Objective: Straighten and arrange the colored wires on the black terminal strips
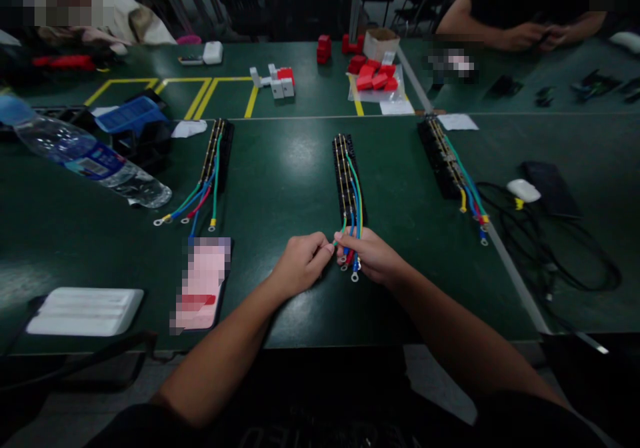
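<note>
A black terminal strip lies lengthwise in the middle of the dark green table. Coloured wires in green, blue, red and yellow run from it toward me, ending in ring lugs. My right hand is closed around the bundle of wire ends just below the strip. My left hand is pinched at the tip of a green wire, touching the right hand's fingertips.
Two more wired terminal strips lie to the left and right. A water bottle lies on its side at left. A white pad sits near the front edge. Black cables coil at right. Red and white parts sit far back. Another person's hands rest at far right.
</note>
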`<state>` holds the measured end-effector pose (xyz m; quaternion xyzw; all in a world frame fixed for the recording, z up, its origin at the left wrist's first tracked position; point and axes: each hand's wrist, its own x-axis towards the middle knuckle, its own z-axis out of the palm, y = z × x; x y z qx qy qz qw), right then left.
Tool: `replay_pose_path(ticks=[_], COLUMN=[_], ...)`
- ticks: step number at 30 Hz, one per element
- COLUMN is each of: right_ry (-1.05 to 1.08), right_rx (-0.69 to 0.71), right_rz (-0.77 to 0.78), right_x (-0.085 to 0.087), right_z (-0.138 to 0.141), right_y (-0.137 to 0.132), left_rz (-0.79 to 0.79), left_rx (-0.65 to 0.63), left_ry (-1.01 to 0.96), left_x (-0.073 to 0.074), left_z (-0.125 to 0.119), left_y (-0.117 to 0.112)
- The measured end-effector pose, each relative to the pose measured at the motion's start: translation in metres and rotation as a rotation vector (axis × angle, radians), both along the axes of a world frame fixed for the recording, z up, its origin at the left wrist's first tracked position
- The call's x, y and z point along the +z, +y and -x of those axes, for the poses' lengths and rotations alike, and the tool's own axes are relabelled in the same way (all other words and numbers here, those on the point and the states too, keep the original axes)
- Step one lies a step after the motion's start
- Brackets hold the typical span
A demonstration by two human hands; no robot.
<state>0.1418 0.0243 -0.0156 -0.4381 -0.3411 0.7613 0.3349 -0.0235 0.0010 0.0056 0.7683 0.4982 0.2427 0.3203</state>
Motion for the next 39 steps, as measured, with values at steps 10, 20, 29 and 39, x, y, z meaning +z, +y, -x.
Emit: replay_pose_path(ticks=[10, 20, 29, 39], right_ry=[-0.014, -0.027, 0.001, 0.003], right_rx=[0.001, 0.004, 0.039, 0.038], right_rz=[0.019, 0.004, 0.03, 0.01], right_x=[-0.0009, 0.0, -0.0014, -0.005], right_z=[0.0004, 0.0002, -0.0011, -0.0018], right_y=[0.0002, 0.0, 0.0007, 0.0008], left_rz=[-0.114, 0.075, 0.19, 0.001], left_rx=[0.02, 0.014, 0.08, 0.041], left_ry=[-0.032, -0.053, -0.154, -0.046], left_x=[-0.0038, 0.0004, -0.0047, -0.0023], left_z=[-0.0016, 0.0003, 0.001, -0.0006], left_y=[-0.0014, -0.0006, 0.0001, -0.0003])
